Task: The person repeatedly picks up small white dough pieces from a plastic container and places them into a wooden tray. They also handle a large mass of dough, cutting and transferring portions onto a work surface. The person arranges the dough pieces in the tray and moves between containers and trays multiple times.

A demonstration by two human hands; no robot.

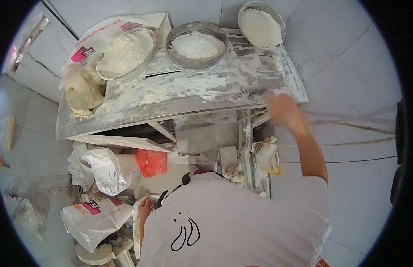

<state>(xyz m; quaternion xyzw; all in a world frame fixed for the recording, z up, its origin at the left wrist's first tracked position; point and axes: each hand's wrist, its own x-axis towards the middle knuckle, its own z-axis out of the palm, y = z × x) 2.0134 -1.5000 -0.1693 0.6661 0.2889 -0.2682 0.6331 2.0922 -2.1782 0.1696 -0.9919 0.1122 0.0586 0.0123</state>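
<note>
Motion blurs my right hand (pixel 281 108) at the right front edge of a floury metal worktable (pixel 193 106). Something pale and thin shows beside its fingers; whether it is held is unclear. My left hand (pixel 145 206) is low at my left side, against the edge of a white sack or sheet (pixel 136 222), its grip unclear. A large lump of dough (pixel 84 88) rests at the table's left end. Behind it lies a wide bowl of flour (pixel 128 53). A round metal sieve or pan (pixel 196 46) with white powder stands mid-table, and another bowl of white powder (pixel 262 28) at the back right.
Below the table are an open drawer or door panel (pixel 126 142), white plastic bags (pixel 109 170) and a red plastic bag (pixel 151 162). A printed white sack (pixel 96 220) lies at lower left. Cords (pixel 353 125) run along the right wall.
</note>
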